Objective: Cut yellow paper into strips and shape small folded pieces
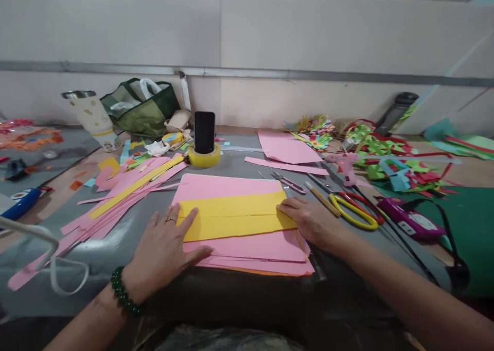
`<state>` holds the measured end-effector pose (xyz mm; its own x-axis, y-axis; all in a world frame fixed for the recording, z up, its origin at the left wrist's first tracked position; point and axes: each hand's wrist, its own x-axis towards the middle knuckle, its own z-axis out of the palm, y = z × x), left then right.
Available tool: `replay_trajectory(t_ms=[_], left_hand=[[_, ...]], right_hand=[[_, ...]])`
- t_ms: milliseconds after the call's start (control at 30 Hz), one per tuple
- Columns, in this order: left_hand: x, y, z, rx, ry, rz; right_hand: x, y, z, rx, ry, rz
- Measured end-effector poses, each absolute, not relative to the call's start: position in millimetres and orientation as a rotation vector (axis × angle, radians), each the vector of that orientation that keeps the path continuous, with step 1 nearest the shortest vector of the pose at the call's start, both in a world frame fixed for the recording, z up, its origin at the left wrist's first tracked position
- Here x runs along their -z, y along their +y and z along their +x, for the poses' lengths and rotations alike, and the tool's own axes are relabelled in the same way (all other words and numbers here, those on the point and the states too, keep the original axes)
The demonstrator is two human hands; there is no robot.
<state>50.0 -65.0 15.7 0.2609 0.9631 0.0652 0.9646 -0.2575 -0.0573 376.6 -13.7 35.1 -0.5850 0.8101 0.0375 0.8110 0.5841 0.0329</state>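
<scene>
A wide yellow paper strip (pixel 235 214) with a lengthwise line lies across a stack of pink paper sheets (pixel 247 250). My left hand (pixel 165 243) rests on the left end of the strip, its fingers spread and its thumb on the pink stack. At the strip's right end, my right hand (pixel 304 217) has its fingers drawn together on the edge of the yellow paper. Just beyond the stack lie small pink-handled snips (pixel 293 183). Scissors (pixel 357 212) with red and yellow handles lie to the right, beside a thin wooden-handled tool (pixel 322 199).
Pink paper strips (pixel 127 196) lie in a pile on the left. A phone (pixel 204 132) stands in a yellow tape roll (pixel 204 158). On the right are a pink glue gun (pixel 345 167), a purple device (pixel 411 218) and green-red paper scraps (pixel 393 158). A tumbler (pixel 92 119) stands back left.
</scene>
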Motion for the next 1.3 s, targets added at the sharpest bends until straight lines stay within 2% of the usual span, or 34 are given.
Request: replay_trajectory(t_ms=[167,333,500,633,767,867,1000,1133,1300], left_hand=[[-14,-64,44,0.098,-1.868,-2.501],[-30,-52,47,0.067,-1.832,-2.543],[-29,-55,42,0.041,-1.875,-2.486],[-14,-61,29,0.106,-1.888,-2.579],[-8,-61,22,0.155,-1.904,-2.582],[-17,-57,22,0.078,-1.858,-2.455],[-39,-43,35,0.050,-1.655,-2.453],[-50,-20,61,0.115,-1.725,-2.445],[-41,12,76,0.026,-1.773,-2.452]], right_hand=[[-36,-10,375,0.049,-2.730,-1.490],[-53,-14,347,0.243,-2.829,-1.613],[-51,-13,350,0.426,-3.069,-1.348],[-44,-9,369,0.360,-3.022,-1.217],[-50,-10,370,0.228,-2.909,-1.403],[-56,-11,362,0.223,-2.844,-1.614],[-59,-7,353,0.291,-2.805,-1.665],[-60,1,347,0.345,-2.722,-1.649],[-53,2,339,0.332,-2.669,-1.438]])
